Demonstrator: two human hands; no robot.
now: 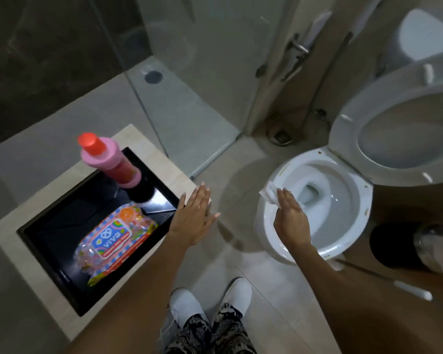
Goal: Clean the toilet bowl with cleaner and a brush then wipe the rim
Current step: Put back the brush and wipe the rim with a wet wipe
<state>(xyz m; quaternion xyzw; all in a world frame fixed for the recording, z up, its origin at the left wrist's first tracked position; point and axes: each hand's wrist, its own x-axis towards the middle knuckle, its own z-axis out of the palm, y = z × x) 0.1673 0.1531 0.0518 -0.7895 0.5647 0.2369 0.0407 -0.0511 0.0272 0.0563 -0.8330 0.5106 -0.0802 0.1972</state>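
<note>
The white ceramic toilet bowl [315, 205] is standing open, seat raised. The right hand [290, 218] is pressing a white crumpled wipe [270, 194] on its left rim. The left hand [193, 215] is hovering released beside the pink cleaner bottle [108, 159].

Right hand [290, 215] with wipe [270, 194] over toilet rim [266, 215]

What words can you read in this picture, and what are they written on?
"viva": on the blue label of the wipes pack lying in the black tray.
Smaller print in the red strip under it: too blurred to read.
Pink bottle with the red cap: no label text can be made out.
</note>
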